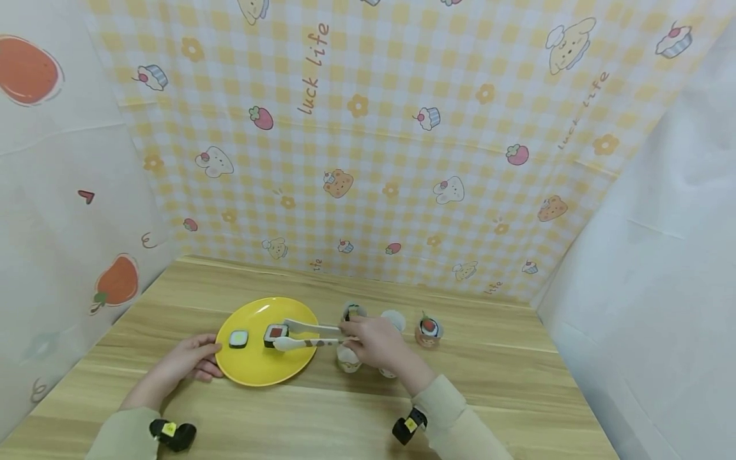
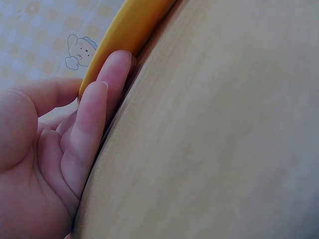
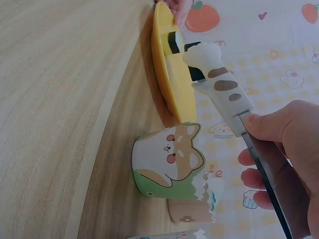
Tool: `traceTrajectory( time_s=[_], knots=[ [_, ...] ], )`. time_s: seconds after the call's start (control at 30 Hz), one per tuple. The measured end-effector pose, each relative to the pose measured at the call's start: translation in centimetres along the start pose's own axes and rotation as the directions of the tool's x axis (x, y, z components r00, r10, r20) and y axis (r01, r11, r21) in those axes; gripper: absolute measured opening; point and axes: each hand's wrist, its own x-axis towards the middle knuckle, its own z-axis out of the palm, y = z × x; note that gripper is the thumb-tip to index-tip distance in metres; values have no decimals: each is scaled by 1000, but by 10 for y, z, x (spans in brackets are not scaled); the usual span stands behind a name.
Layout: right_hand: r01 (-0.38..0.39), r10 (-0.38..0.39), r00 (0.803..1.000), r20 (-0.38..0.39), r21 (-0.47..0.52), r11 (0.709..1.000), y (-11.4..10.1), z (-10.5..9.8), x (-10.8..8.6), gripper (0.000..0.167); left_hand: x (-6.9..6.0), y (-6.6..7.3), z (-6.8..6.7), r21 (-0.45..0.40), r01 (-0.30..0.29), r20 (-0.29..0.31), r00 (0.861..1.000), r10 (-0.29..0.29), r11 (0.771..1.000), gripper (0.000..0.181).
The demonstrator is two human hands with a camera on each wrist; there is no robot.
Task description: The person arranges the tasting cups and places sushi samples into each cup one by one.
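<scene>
My left hand [image 1: 195,359] holds the left rim of a yellow plate [image 1: 264,374], thumb on the rim and fingers below it, as the left wrist view shows. My right hand [image 1: 376,342] grips white paw-tipped tongs [image 3: 225,84] with brown spots. Between the paw tips, over the plate, is a toy sushi roll [image 1: 276,333] with a red centre and black wrapper. Whether it touches the plate I cannot tell. A second toy sushi roll [image 1: 238,339], white with a pale green centre, lies on the plate's left side.
Several paper cups stand right of the plate, partly hidden by my right hand; a dog-print cup [image 3: 164,162] is nearest. The rightmost cup [image 1: 428,337] has a red-topped piece in it. A patterned cloth [image 1: 356,147] hangs behind the wooden table [image 1: 276,421].
</scene>
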Motion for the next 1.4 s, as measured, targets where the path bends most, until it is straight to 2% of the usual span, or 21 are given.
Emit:
traceTrajectory(
  time_s=[0.27,0.57,0.7,0.97,1.27,1.4],
  knots=[
    [32,-32,998,-60,14,999,3,-2,-6,28,0,0,0,1,1,-8,1000,-1,1000,60],
    [45,-41,996,-83,49,998,7,-5,-15,29,-1,0,2,-4,2,-26,1000,-2,1000,59],
    [61,-55,992,-109,49,997,8,-7,-20,28,-1,1,2,-11,-4,-12,1000,4,1000,60],
    [27,-22,993,-114,47,999,11,-9,-30,31,-1,1,2,-5,16,-30,999,-16,1000,60],
    [27,-22,980,-199,23,999,16,-13,-41,30,0,-1,1,-7,8,-29,1000,-8,1000,60],
    [10,-7,979,-205,11,1000,18,-15,-46,33,0,-1,2,-8,10,-33,999,-10,1000,59]
  ],
)
